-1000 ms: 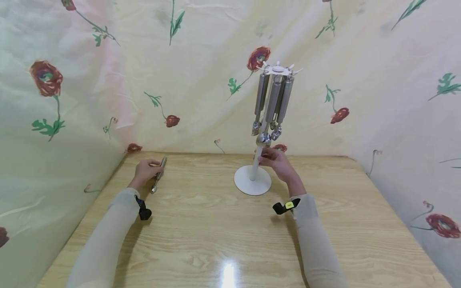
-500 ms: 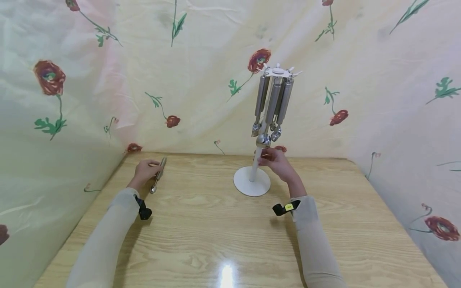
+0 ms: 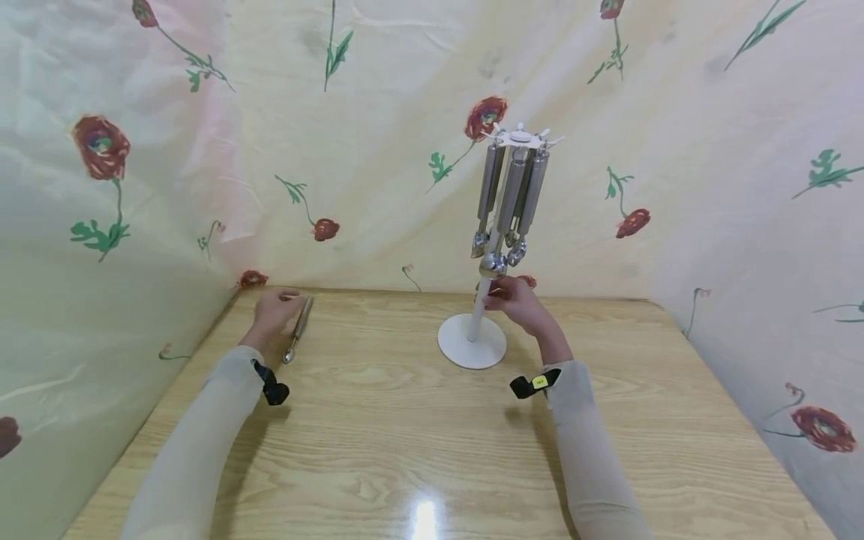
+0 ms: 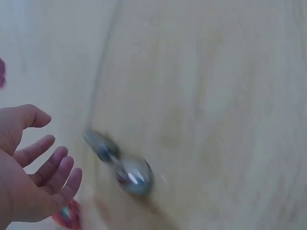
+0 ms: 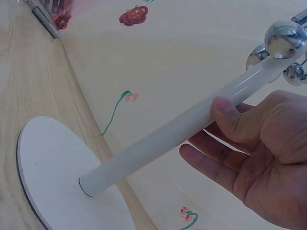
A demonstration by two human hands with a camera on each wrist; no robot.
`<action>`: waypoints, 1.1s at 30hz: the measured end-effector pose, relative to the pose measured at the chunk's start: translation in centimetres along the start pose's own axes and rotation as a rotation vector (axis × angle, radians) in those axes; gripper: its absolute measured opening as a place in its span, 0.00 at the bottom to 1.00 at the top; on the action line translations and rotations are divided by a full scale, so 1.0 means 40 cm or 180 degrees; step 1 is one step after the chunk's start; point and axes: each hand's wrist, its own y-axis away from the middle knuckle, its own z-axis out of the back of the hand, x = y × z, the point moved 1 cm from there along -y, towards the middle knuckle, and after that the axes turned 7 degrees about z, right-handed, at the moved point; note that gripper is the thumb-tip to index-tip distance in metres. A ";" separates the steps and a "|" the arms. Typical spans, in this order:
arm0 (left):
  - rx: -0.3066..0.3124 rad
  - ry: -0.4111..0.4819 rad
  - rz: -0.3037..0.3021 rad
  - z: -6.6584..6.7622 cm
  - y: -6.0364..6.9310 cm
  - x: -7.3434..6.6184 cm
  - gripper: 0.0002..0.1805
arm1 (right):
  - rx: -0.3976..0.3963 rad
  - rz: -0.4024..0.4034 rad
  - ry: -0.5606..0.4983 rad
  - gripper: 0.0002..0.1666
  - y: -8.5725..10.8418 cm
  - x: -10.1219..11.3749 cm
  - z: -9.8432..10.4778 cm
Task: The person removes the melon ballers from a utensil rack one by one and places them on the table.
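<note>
A small metal scoop [image 3: 301, 319] with a round bowl lies on the table at the left, its bowl towards me. Just left of its handle is my left hand [image 3: 273, 311]; in the left wrist view its fingers [image 4: 50, 167] are loosely bent, apart from the scoop [image 4: 134, 176]. At the right, my right hand [image 3: 526, 309] pinches the white pole of an upright stand [image 5: 158, 143] between thumb and fingers. The stand's round base [image 3: 472, 356] rests on the table. Several shiny metal utensils [image 3: 513, 191] hang from its spoked white top [image 3: 520, 138].
The wood-grain table [image 3: 378, 435] stretches between and in front of both arms. A flower-patterned cloth [image 3: 378, 150] rises behind the table and along both sides. A black wrist camera [image 3: 273, 390] sits on the left sleeve and another camera [image 3: 533, 384] on the right.
My left hand has let go of the scoop's handle and moved slightly away and left, leaving the scoop on the table. My right hand still holds the pole.
</note>
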 end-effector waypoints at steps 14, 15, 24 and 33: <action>0.0481 0.0740 -0.1255 -0.127 0.133 -0.299 0.21 | -0.0011 -0.0003 -0.0065 0.19 0.001 -0.007 -0.004; 0.0510 0.0781 -0.1349 -0.137 0.147 -0.322 0.20 | -0.0014 0.0001 -0.0048 0.19 0.001 -0.008 -0.005; 0.0844 0.1209 -0.2015 -0.205 0.228 -0.479 0.17 | -0.0089 -0.0018 -0.0025 0.19 0.002 -0.005 -0.010; 0.1230 0.1535 -0.2206 -0.236 0.279 -0.569 0.18 | -0.0135 -0.0047 -0.0048 0.18 0.006 0.001 -0.016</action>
